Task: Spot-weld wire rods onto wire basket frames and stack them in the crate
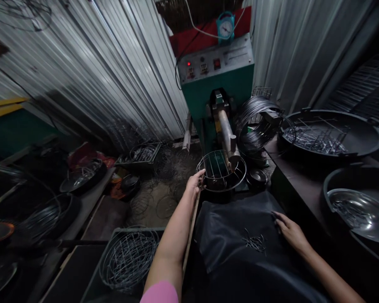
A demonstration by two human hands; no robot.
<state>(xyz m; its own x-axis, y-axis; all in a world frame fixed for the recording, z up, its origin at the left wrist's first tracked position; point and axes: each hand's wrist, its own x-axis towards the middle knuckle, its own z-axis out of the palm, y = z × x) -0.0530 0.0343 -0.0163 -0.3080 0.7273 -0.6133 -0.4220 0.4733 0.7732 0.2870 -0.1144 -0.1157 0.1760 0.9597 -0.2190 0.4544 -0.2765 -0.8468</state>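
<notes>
My left hand (196, 182) reaches forward and grips the left rim of a round wire rack (221, 170), a ring with several cross wires, held under the metal arm (226, 132) of a green machine (217, 80). My right hand (289, 230) rests on a black cloth (240, 235) over my lap, its fingers closed on something I cannot make out. A small heap of short wire pieces (255, 243) lies on the cloth just left of that hand.
A black pan (363, 139) of wire pieces and a coil of wire rings (255, 122) sit on the bench to the right. A steel bowl (360, 214) lies nearer. A crate (126, 233) of finished wire racks stands at lower left. Corrugated metal walls surround.
</notes>
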